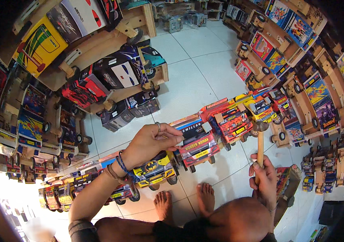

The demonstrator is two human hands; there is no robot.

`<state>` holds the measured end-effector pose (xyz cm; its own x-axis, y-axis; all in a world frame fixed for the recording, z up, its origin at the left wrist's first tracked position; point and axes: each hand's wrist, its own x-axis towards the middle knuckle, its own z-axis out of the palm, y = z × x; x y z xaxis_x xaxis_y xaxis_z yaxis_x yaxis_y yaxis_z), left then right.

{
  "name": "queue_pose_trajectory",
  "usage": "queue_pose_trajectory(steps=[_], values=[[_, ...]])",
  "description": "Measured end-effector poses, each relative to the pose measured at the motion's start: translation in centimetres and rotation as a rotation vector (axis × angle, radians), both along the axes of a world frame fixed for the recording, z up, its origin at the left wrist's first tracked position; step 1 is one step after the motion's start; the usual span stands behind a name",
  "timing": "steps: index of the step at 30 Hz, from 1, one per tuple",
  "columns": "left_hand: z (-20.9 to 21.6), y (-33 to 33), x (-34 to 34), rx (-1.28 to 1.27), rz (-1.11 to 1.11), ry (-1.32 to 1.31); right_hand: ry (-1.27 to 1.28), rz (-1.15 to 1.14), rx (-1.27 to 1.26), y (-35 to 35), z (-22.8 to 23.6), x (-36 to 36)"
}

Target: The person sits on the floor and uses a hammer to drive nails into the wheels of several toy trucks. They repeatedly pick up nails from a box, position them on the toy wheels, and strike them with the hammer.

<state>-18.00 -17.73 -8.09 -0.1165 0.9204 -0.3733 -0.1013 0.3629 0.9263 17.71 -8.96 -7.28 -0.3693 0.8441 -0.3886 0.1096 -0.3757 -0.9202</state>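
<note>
My right hand (265, 179) is wrapped round the wooden handle of a hammer (260, 147), whose dark head points up and away from me. Over the row of toy trucks, my left hand (149, 143) has thumb and fingertips pinched together; whatever may be between them is too small to make out. Just right of those fingertips stands a pink-fronted toy truck (199, 148). Beside it, close to the hammer head, is a red toy truck (236, 126). A yellow toy truck (152, 170) sits below my left wrist.
More toy trucks (67, 191) continue the row leftward. Larger toy trucks (117, 76) lie stacked at the far left. Wooden truck bodies (301, 90) with colourful panels are piled along the right. My bare feet (205, 199) rest on the white tiled floor (188, 80).
</note>
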Motion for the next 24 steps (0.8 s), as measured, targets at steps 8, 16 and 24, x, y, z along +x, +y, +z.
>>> queue_pose_trajectory(steps=[8, 16, 24], values=[[-0.1, 0.4, -0.2, -0.039, -0.021, 0.081, -0.005, -0.079, 0.038, -0.5, -0.6, 1.0], [-0.7, 0.9, -0.6, -0.011, -0.017, 0.121, -0.001, 0.0, -0.1, -2.0, 0.3, 2.1], [-0.4, 1.0, -0.6, -0.02, -0.067, 0.226, -0.036, -0.064, -0.102, -2.6, 0.2, 2.2]])
